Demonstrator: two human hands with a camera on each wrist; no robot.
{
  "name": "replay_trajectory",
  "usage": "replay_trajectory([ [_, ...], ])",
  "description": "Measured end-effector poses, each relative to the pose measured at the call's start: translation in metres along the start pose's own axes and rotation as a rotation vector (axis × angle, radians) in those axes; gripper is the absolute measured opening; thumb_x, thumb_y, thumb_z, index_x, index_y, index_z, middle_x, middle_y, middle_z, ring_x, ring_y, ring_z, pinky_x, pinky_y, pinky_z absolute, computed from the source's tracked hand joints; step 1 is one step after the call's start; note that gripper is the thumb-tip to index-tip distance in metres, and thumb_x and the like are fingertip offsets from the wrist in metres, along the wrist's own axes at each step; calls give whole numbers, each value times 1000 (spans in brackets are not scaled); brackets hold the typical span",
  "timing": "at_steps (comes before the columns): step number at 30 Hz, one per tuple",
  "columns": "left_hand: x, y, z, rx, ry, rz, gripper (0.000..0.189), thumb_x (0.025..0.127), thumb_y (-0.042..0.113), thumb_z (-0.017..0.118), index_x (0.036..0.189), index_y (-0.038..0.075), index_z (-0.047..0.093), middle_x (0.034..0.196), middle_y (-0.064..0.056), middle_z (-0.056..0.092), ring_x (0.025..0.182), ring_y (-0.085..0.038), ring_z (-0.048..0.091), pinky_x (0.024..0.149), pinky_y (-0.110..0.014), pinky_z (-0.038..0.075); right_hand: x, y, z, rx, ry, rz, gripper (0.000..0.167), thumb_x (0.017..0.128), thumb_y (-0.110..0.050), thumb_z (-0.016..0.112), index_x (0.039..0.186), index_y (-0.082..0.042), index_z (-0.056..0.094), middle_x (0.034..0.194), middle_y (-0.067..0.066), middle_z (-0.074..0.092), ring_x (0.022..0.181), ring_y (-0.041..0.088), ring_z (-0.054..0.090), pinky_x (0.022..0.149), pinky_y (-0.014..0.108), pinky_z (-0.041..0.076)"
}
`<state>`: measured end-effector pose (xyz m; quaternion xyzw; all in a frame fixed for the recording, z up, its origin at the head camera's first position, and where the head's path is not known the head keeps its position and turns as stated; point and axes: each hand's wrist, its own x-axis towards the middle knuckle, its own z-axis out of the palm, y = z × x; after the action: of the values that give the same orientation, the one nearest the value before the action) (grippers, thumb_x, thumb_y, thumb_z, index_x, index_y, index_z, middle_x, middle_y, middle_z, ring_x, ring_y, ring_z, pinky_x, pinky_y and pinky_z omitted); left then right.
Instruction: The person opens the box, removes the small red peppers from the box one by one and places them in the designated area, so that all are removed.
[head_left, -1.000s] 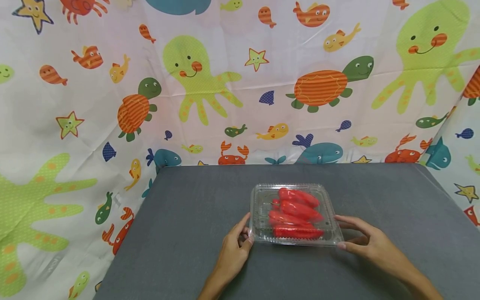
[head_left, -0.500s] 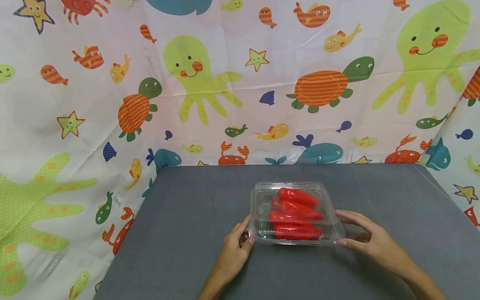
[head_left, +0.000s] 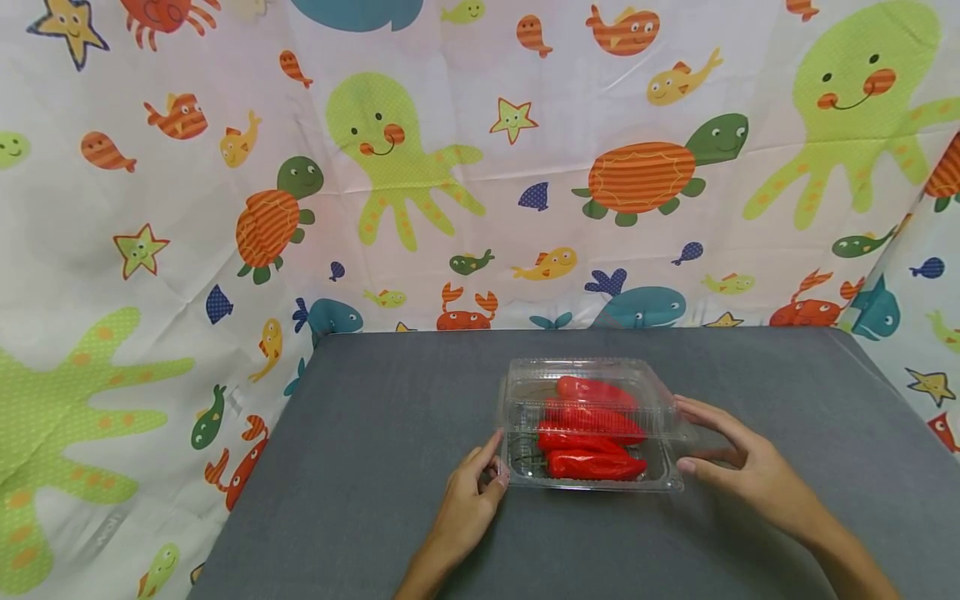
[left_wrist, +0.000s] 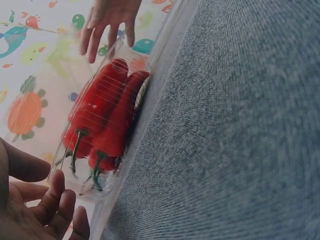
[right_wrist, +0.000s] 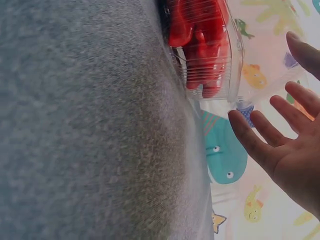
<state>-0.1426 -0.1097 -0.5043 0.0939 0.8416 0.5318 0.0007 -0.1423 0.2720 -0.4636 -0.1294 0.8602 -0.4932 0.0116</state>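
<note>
A clear plastic clamshell container [head_left: 592, 483] lies on the table in the head view, its lid [head_left: 592, 417] partly raised, with the front edge lifted off the base. Several long red peppers [head_left: 596, 464] with green stems lie in it side by side. At the left front corner, my left hand [head_left: 465, 500] holds the container's edge between thumb and curled fingers. My right hand [head_left: 757, 475] is by the right side, fingers spread; its index fingertip is close to the lid's edge, and contact cannot be told. In the right wrist view that hand holds nothing.
Grey cloth covers the table [head_left: 375, 417]. A white curtain [head_left: 450, 208] printed with sea animals hangs behind it and along both sides.
The lid's front edge has risen and tilted back from the base. My right hand has moved slightly upward along the right side. My left hand stays in place.
</note>
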Motion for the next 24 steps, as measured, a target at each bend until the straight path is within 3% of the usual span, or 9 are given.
replay_trajectory([
  [7,0,0,0,-21,-8,5,58,99,6,61,156,4,51,99,2,61,83,-9,52,73,-22,43,9,-5,-1,20,19,-7,77,100,-18,74,166,-28,36,168,16,37,133,-8,40,87,23,57],
  [18,-2,-1,-1,-57,-7,19,58,100,8,63,157,6,51,100,0,62,83,-9,52,74,-22,43,22,-8,-1,35,54,-76,81,100,-13,73,168,-27,31,170,3,36,138,-9,40,91,17,54],
  [24,-2,-1,-1,-54,-8,16,58,100,9,63,157,7,51,100,-1,61,83,-9,52,74,-22,43,31,-9,0,21,77,-72,85,99,-15,75,168,-31,29,171,4,35,147,9,39,95,12,49],
])
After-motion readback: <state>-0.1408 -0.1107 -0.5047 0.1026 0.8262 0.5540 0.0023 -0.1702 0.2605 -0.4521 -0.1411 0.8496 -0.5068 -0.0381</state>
